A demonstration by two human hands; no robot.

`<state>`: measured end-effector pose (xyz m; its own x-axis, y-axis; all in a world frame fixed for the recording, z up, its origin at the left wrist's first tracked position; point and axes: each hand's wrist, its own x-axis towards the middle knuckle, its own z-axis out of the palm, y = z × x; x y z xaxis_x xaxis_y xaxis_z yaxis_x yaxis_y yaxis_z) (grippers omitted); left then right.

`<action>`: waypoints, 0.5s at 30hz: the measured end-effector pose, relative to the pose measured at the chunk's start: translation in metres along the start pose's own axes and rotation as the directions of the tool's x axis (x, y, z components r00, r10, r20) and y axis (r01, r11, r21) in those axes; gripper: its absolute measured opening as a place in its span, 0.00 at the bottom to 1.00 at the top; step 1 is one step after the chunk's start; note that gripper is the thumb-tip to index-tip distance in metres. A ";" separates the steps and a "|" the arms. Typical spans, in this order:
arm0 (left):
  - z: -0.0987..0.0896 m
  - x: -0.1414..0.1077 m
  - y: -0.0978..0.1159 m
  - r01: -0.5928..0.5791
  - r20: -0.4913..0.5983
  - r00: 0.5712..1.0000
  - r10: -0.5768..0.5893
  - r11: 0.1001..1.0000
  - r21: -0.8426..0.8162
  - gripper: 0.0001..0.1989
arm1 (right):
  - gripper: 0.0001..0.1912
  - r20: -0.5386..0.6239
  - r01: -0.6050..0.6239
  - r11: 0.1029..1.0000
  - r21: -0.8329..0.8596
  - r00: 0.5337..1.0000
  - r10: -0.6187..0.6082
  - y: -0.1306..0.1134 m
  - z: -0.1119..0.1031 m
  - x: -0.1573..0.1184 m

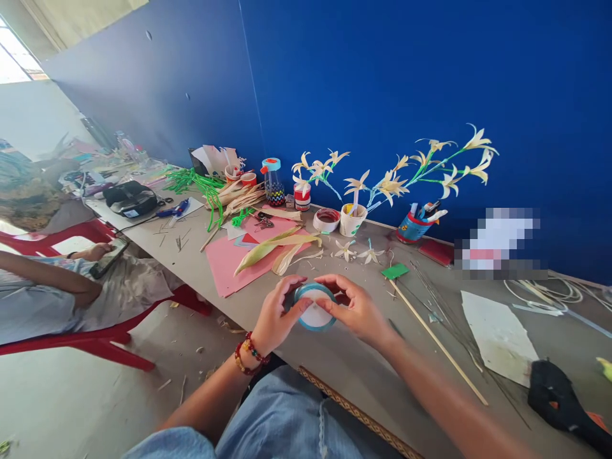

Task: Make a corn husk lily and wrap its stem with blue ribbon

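Observation:
Near the table's front edge, I hold a round white disc with a blue, ring-like rim (314, 308) between both hands; its exact kind is not clear. My left hand (282, 312) grips it from the left, the thumb laid across its white face. From the other side my right hand (356, 309) wraps its rim, its thumb nearly meeting the left one. Just beyond lie two pale husk flowers (345, 250) and dried corn husks (268, 250) on pink paper (224, 264).
Husk flowers on stems rise from a white cup (352, 221). A tape roll (327, 220) and a pen holder (414, 224) stand nearby. A thin stick (433, 338), wires and a black-handled tool (557, 395) lie right. A seated person (71, 293) is at left.

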<state>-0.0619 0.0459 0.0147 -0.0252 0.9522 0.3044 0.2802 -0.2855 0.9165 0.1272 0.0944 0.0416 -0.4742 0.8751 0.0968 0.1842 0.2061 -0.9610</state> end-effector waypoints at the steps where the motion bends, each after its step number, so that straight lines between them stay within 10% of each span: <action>1: 0.001 0.000 -0.002 0.009 -0.017 1.000 -0.009 1.000 -0.003 0.16 | 0.14 -0.038 -0.008 1.000 0.014 0.999 0.009 0.002 0.000 0.000; 15: 0.014 0.060 -0.029 -0.073 0.226 0.974 -0.002 0.944 0.321 0.09 | 0.15 -0.209 -0.035 0.969 -0.244 0.978 -0.017 0.039 -0.029 -0.004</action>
<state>-0.0578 0.1126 0.0028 0.1921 0.9526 0.2360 0.5747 -0.3041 0.7597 0.1613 0.1115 0.0108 -0.2865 0.9437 0.1655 0.4050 0.2758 -0.8717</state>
